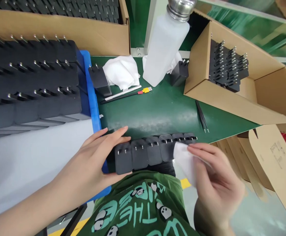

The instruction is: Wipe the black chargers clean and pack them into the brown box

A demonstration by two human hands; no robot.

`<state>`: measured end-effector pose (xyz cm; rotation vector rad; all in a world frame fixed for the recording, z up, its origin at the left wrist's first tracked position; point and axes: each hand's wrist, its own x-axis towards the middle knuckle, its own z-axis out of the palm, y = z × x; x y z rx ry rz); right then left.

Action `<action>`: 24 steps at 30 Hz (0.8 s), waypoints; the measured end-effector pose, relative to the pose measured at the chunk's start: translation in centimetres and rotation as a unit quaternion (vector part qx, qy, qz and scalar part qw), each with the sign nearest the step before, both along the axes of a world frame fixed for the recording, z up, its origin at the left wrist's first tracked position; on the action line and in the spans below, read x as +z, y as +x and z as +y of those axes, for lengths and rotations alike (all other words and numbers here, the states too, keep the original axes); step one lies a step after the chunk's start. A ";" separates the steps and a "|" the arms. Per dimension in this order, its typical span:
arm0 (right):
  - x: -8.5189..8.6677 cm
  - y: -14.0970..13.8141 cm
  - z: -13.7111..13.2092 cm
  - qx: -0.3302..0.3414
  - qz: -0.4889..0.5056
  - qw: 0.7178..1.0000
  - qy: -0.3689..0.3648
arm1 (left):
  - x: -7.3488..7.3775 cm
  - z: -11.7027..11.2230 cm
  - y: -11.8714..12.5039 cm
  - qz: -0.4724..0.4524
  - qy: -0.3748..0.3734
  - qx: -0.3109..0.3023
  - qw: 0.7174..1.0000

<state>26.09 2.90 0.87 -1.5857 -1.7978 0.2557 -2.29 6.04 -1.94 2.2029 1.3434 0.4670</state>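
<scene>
A row of several black power adapters [153,151] stands at the front edge of the green table, their metal prongs facing up. My left hand [106,154] clasps the left end of this row, with the thumb on the near side and the fingers at the far side. Pinched in my right hand [214,173] is a white wipe [184,160], which hangs over the near right part of the row and hides some of it. Whether the wipe presses on an adapter, I cannot tell.
Left is a blue bin [94,101] with rows of adapters. A white bottle [165,46], crumpled white cloth [122,70], USB cable [133,93] and single adapter [100,80] stand behind. Tweezers [202,116] lie before a cardboard box [233,100] at right.
</scene>
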 end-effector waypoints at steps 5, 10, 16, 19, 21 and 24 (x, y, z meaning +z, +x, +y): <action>-2.7 0.9 -0.7 -0.120 -0.230 0.960 0.106 | -0.1 -0.1 0.1 -0.006 -0.007 0.007 1.000; -2.0 -0.6 -1.7 -0.037 -0.308 0.950 0.025 | -0.2 -0.2 0.1 -0.013 -0.019 0.010 1.000; -1.5 -5.9 -1.8 0.050 -0.393 0.914 0.087 | -0.1 -0.1 0.2 -0.006 -0.013 0.001 1.000; -1.2 -7.5 -1.2 0.059 -0.402 0.906 0.117 | -0.1 -0.1 0.1 -0.005 -0.011 0.002 1.000; -0.6 -7.3 -0.9 0.092 -0.360 0.922 0.111 | -0.1 -0.1 0.2 -0.004 -0.004 -0.001 1.000; 0.4 -4.7 -0.8 0.199 -0.178 0.963 0.043 | -0.1 0.0 0.5 0.001 0.017 -0.003 1.000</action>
